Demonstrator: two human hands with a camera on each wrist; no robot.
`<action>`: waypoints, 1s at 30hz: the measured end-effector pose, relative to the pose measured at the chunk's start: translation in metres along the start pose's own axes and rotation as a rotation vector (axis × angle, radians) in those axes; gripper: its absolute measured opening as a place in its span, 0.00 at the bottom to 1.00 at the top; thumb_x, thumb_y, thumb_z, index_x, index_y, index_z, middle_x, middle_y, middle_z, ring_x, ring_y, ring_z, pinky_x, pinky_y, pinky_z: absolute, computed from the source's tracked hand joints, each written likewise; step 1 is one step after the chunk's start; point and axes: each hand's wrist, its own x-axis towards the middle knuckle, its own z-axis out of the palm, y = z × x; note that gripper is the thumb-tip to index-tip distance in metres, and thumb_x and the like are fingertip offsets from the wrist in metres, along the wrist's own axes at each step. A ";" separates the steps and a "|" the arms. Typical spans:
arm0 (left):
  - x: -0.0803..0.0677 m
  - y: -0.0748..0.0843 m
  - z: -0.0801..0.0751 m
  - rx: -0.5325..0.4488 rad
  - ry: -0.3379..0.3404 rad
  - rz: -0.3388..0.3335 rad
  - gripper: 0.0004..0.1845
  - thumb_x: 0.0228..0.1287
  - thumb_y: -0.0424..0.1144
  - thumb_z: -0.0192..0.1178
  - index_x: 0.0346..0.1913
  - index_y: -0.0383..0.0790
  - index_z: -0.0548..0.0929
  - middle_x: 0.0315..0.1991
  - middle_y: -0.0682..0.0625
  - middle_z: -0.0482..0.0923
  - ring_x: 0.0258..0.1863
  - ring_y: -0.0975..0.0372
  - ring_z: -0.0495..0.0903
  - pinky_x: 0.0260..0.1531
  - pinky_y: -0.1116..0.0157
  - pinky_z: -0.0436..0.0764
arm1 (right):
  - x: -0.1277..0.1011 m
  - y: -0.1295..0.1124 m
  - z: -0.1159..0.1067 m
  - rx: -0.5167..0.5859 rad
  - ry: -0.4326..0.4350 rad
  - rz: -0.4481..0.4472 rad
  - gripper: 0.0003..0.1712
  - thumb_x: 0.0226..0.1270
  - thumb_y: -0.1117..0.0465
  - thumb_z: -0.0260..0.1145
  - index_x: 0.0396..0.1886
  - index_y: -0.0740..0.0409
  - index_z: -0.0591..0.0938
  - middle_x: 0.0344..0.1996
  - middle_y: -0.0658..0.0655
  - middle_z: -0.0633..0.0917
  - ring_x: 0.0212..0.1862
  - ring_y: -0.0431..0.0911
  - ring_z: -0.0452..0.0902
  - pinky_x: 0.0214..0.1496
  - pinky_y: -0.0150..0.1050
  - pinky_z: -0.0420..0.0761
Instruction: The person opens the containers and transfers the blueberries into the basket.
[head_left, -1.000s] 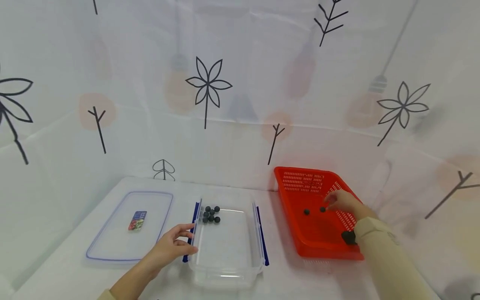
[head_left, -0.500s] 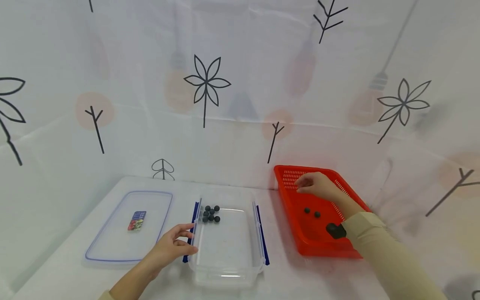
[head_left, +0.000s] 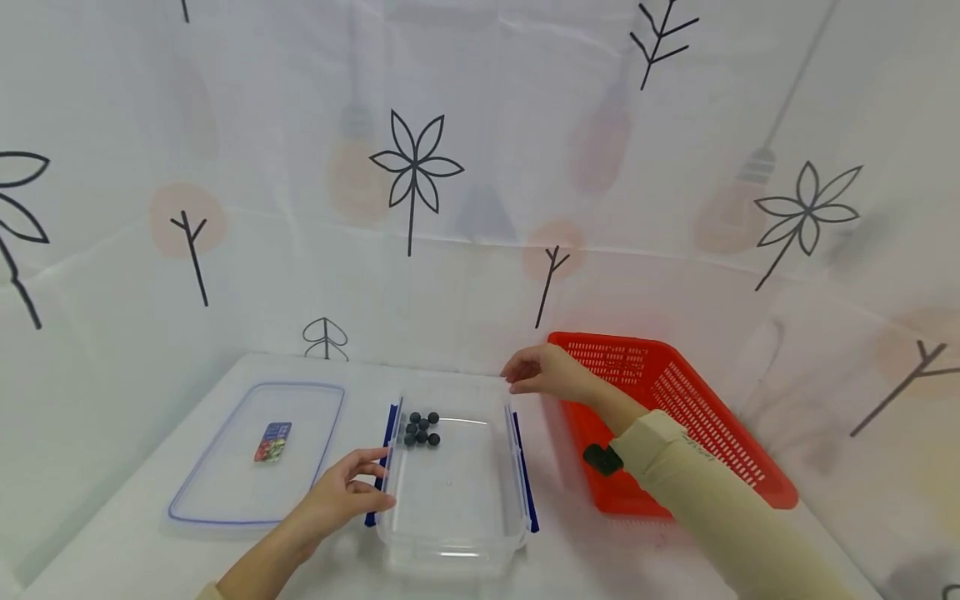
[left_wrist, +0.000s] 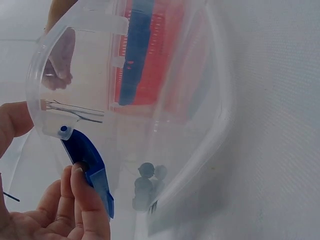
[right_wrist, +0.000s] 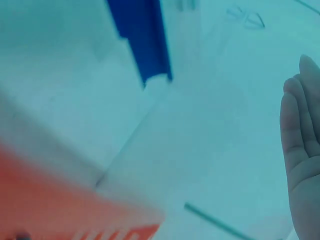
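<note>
My left grip (head_left: 348, 492) held the near left side of the clear box (head_left: 450, 546), fingers against its blue clip (left_wrist: 87, 155). Dark balls (head_left: 423, 423) lay in the box, beyond and right of that grip. My right grip (head_left: 551, 372) hung near the box's far right corner; whether it was clamped on anything I couldn't tell. Right of it stood the red basket (head_left: 697, 408); left of my left grip, the lid (head_left: 240, 483).

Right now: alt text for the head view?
A person's left hand touches the left side of a clear container with dark balls in its far-left part, while the right hand hovers near its far-right corner. A red basket sits right of the container, a clear lid left.
</note>
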 end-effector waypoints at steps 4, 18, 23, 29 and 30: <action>0.000 0.000 0.000 0.001 0.009 -0.006 0.37 0.48 0.34 0.70 0.63 0.39 0.68 0.47 0.47 0.71 0.36 0.59 0.76 0.38 0.59 0.75 | 0.017 -0.011 0.017 -0.019 -0.059 -0.035 0.10 0.58 0.65 0.68 0.41 0.56 0.82 0.35 0.50 0.83 0.39 0.43 0.79 0.43 0.35 0.78; -0.004 0.005 0.000 -0.001 0.004 -0.010 0.36 0.48 0.35 0.70 0.63 0.39 0.68 0.47 0.46 0.72 0.36 0.59 0.76 0.39 0.59 0.75 | 0.069 -0.022 0.059 -0.046 -0.306 -0.094 0.11 0.54 0.69 0.69 0.38 0.56 0.83 0.33 0.49 0.81 0.37 0.42 0.78 0.42 0.33 0.78; -0.003 0.005 0.000 0.009 0.011 -0.017 0.36 0.49 0.35 0.70 0.63 0.40 0.69 0.47 0.47 0.72 0.36 0.59 0.76 0.40 0.58 0.75 | 0.083 -0.019 0.070 -0.106 -0.368 -0.069 0.11 0.53 0.70 0.70 0.36 0.56 0.83 0.35 0.54 0.82 0.37 0.41 0.77 0.42 0.31 0.77; -0.002 0.005 -0.001 0.009 0.004 -0.003 0.36 0.49 0.37 0.71 0.63 0.40 0.69 0.47 0.47 0.72 0.36 0.59 0.76 0.40 0.58 0.75 | 0.097 -0.015 0.081 -0.164 -0.432 -0.035 0.12 0.52 0.74 0.69 0.38 0.64 0.83 0.38 0.60 0.83 0.36 0.42 0.76 0.40 0.31 0.77; -0.002 0.004 -0.001 0.004 0.000 -0.001 0.36 0.49 0.37 0.70 0.63 0.40 0.69 0.47 0.47 0.72 0.36 0.59 0.76 0.40 0.58 0.75 | 0.098 -0.015 0.084 -0.173 -0.445 -0.030 0.12 0.52 0.75 0.69 0.39 0.65 0.83 0.37 0.59 0.83 0.36 0.42 0.75 0.40 0.31 0.77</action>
